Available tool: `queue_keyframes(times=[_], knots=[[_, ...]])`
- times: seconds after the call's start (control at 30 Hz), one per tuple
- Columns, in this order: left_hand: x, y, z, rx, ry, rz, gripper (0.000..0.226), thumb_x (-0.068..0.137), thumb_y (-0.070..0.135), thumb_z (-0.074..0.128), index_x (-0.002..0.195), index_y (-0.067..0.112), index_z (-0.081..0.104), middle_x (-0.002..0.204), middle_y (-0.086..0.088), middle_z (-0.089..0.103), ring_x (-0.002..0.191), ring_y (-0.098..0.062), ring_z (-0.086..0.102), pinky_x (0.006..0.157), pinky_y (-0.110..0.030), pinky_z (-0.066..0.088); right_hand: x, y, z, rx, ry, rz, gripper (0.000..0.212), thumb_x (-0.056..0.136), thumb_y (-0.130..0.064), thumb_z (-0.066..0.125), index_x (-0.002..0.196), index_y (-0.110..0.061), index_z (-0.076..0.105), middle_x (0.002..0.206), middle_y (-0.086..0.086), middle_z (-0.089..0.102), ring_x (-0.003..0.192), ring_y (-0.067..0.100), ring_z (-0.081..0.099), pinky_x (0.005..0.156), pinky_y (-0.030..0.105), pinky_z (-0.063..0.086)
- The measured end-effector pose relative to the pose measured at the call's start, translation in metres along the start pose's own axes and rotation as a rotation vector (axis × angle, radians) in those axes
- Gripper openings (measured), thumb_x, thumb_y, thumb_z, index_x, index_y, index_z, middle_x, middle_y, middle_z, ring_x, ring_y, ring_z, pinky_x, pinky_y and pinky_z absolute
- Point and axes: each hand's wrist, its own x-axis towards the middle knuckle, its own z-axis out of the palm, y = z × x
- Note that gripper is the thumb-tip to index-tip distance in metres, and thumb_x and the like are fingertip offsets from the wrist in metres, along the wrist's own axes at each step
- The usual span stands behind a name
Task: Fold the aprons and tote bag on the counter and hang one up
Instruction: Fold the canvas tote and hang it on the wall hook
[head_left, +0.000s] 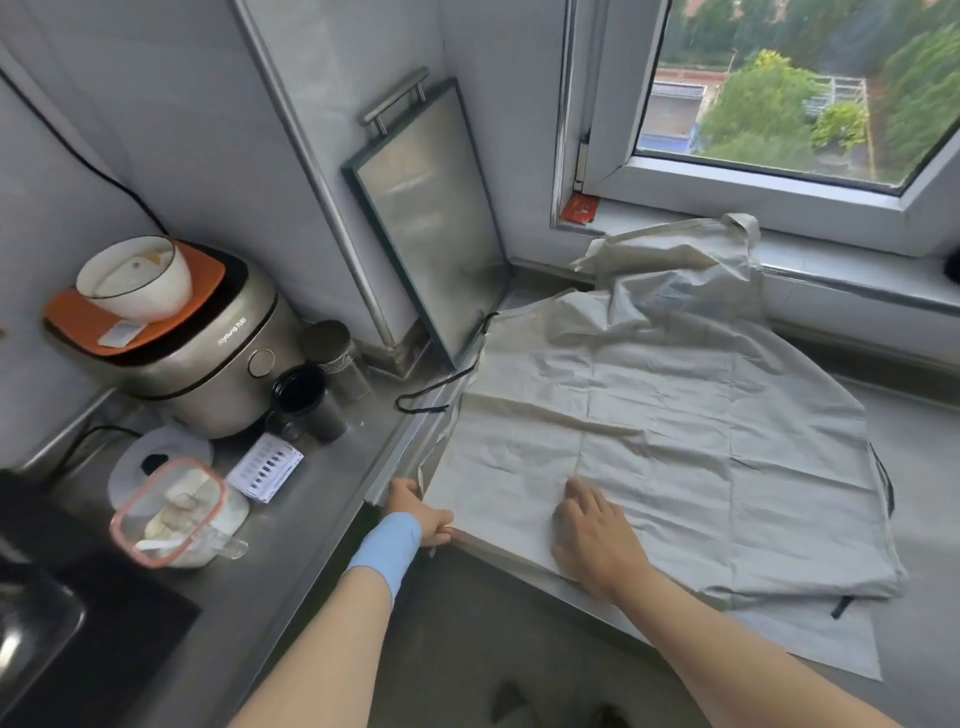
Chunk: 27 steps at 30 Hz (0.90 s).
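Left hand (418, 512): fingers curled, gripping apron (675, 441) edge. Right hand (597, 540): palm down, fingers straight. Both forearms extended.

One brand mark can be read — "Joyoung", in small pale letters running slantwise across the front of the rounded silver rice cooker with the orange lid (208, 364), just above its round knob; the few characters after it are too small to make out. The white paper card (265, 467) on the steel surface (322, 493) carries rows of dark printed marks, none legible. The pale sticker (122, 332) on the cooker's lid and the red packet (579, 210) by the grey window sill (857, 262) are too blurred to read.
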Motion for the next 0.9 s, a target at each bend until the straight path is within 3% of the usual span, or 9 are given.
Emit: queue_keyframes(times=[0.13,0.27,0.4,0.5,0.6,0.7,0.77,0.83,0.9], knots=[[-0.017,0.011,0.012,-0.103,0.055,-0.059,0.052,0.081,-0.017,0.062,0.129,-0.002,0.048,0.127,-0.024,0.053,0.108,-0.044,0.059,0.081,-0.041,0.057,-0.012,0.012,-0.006,-0.025,-0.053,-0.124,0.041,0.096,-0.04,0.047,0.132,-0.019,0.051,0.163,0.013,0.012,0.149,0.031,0.015,0.117,0.044,0.022],[-0.041,0.03,0.023,-0.043,-0.04,0.07,0.021,0.085,-0.009,0.054,0.103,0.0,0.058,0.111,-0.019,0.063,0.086,-0.033,0.061,0.089,-0.044,0.054,-0.023,0.017,-0.021,-0.052,-0.087,-0.157,0.034,0.092,-0.043,0.048,0.12,-0.028,0.058,0.131,0.004,0.042,0.12,0.028,0.045,0.089,0.038,0.042],[-0.072,0.058,0.048,-0.133,-0.257,0.203,0.031,0.084,-0.001,0.053,0.112,0.011,0.057,0.108,-0.014,0.063,0.092,-0.027,0.059,0.084,-0.04,0.054,-0.027,0.028,-0.042,0.414,-0.26,0.04,0.027,0.089,-0.034,0.051,0.11,-0.039,0.067,0.117,-0.011,0.057,0.1,0.013,0.058,0.084,0.03,0.046],[-0.086,0.075,0.08,0.067,-0.412,0.33,0.053,0.068,0.008,0.06,0.121,0.014,0.055,0.11,-0.01,0.061,0.095,-0.024,0.058,0.092,-0.043,0.052,-0.023,0.045,-0.08,1.077,-0.188,0.294,0.018,0.091,-0.033,0.059,0.1,-0.024,0.072,0.103,0.005,0.072,0.07,0.016,0.065,0.063,0.03,0.048],[-0.099,0.084,0.125,0.331,-0.561,0.395,0.055,0.071,0.009,0.066,0.124,0.018,0.057,0.112,-0.006,0.059,0.096,-0.019,0.056,0.084,-0.034,0.052,-0.022,0.076,-0.119,1.467,-0.116,0.436,0.046,0.094,-0.057,0.048,0.107,-0.018,0.069,0.097,0.007,0.072,0.07,0.023,0.064,0.053,0.027,0.038],[-0.111,0.085,0.173,0.696,-0.661,0.444,0.059,0.081,0.011,0.069,0.135,0.026,0.052,0.133,-0.001,0.052,0.11,-0.017,0.053,0.087,-0.027,0.05,-0.033,0.105,-0.136,1.339,-0.102,0.48,0.051,0.081,-0.068,0.058,0.093,-0.02,0.071,0.076,0.001,0.064,0.065,0.02,0.057,0.053,0.025,0.038],[-0.114,0.079,0.197,0.97,-0.716,0.471,0.063,0.081,0.018,0.071,0.138,0.031,0.049,0.136,0.002,0.052,0.115,-0.016,0.056,0.093,-0.027,0.049,-0.042,0.119,-0.128,1.12,-0.045,0.51,0.03,0.076,-0.048,0.073,0.075,-0.019,0.066,0.066,0.0,0.056,0.061,0.019,0.053,0.051,0.025,0.039],[-0.115,0.071,0.216,1.131,-0.769,0.458,0.055,0.078,0.026,0.074,0.129,0.038,0.056,0.121,0.001,0.064,0.098,-0.014,0.065,0.096,-0.029,0.049,-0.055,0.136,-0.114,0.961,0.005,0.57,0.013,0.072,-0.022,0.069,0.063,-0.016,0.062,0.06,0.002,0.057,0.055,0.019,0.052,0.048,0.024,0.038],[-0.114,0.064,0.225,1.086,-0.824,0.387,0.04,0.077,0.035,0.072,0.116,0.039,0.062,0.104,0.004,0.07,0.087,-0.012,0.068,0.091,-0.027,0.047,-0.067,0.15,-0.097,0.845,0.001,0.648,0.008,0.067,-0.016,0.061,0.061,-0.011,0.063,0.057,0.003,0.061,0.052,0.02,0.055,0.047,0.023,0.04]])
